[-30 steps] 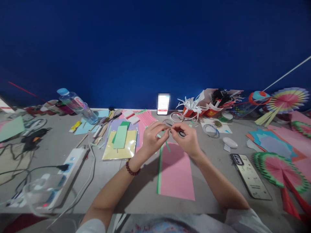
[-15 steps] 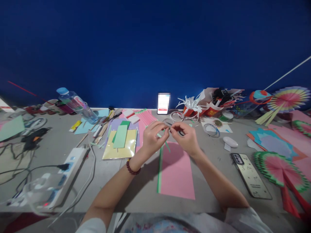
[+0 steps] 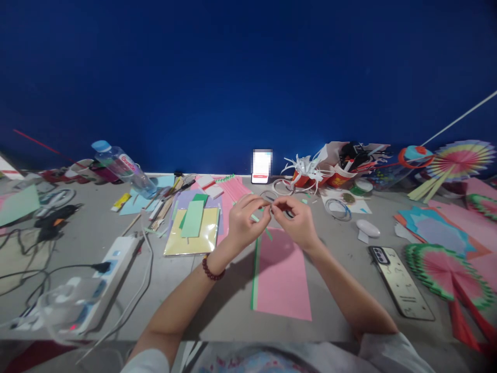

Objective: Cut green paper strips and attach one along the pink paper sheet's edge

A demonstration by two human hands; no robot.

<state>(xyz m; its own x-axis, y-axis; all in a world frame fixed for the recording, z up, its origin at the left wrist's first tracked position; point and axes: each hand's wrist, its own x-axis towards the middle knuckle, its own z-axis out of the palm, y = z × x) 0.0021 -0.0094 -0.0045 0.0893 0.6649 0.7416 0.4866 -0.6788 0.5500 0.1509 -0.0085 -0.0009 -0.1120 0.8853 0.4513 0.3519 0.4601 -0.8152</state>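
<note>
My left hand (image 3: 244,221) and my right hand (image 3: 295,223) meet fingertip to fingertip above the grey table (image 3: 217,300). Both pinch a thin green paper strip (image 3: 267,234), which hangs down between them; a dark ring of tape may also sit in my right hand, though it is hard to make out. A beaded bracelet (image 3: 212,270) circles my left wrist. Directly below the hands lies a pink paper sheet (image 3: 281,274) with a green strip along its left edge.
A stack of yellow and green paper (image 3: 192,233) lies left of the hands. A power strip (image 3: 104,272) with cables and a water bottle (image 3: 122,168) are at the left. A phone (image 3: 399,282), folded paper fans (image 3: 442,267) and cups of scraps (image 3: 330,173) sit at the right.
</note>
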